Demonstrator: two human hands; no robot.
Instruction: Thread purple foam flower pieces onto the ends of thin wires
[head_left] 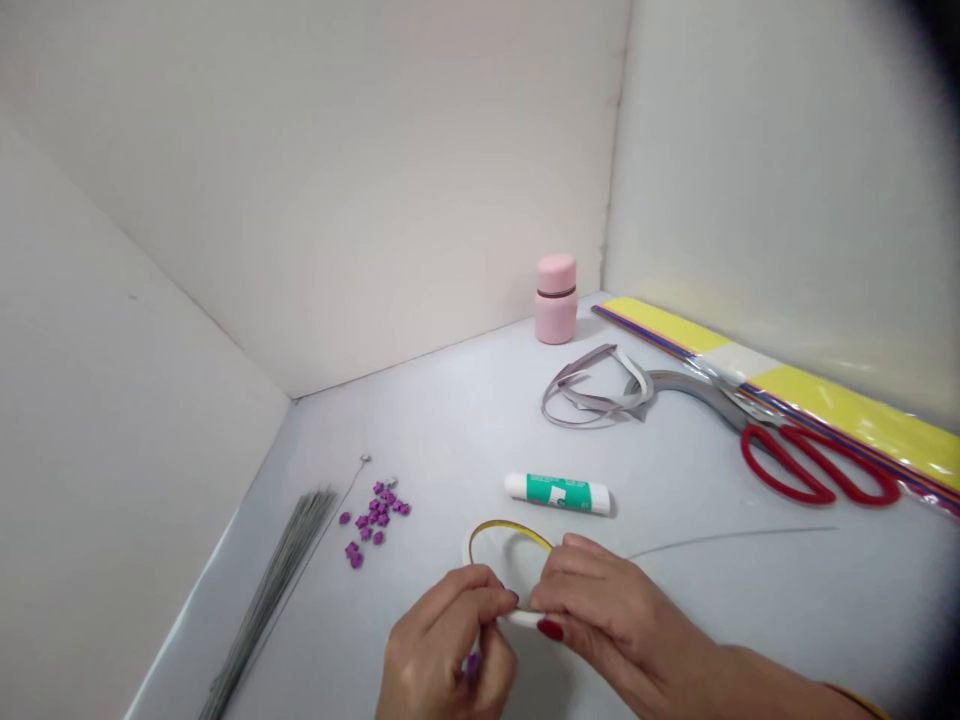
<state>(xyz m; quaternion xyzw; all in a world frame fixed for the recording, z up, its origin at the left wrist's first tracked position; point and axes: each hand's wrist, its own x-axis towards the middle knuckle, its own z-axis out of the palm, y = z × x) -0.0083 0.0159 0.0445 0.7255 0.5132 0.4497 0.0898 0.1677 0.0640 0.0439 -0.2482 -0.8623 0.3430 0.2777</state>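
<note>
My left hand (450, 640) and my right hand (607, 615) meet low in the view, both with fingers pinched on a thin paper strip curled into a loop (504, 532), yellow on one face and white on the other. A small purple piece (472, 664) shows under my left fingers. Just beyond the loop lies a green-and-white glue stick (557, 492). A scatter of several small purple paper pieces (373, 520) lies to the left.
A bundle of thin grey wires (274, 585) lies at the left edge. Red-handled scissors (795, 450), grey curled paper strips (592, 395) and a pack of coloured paper (825, 400) are at the right. A pink jar (556, 298) stands in the corner. One loose wire (735, 538) lies right.
</note>
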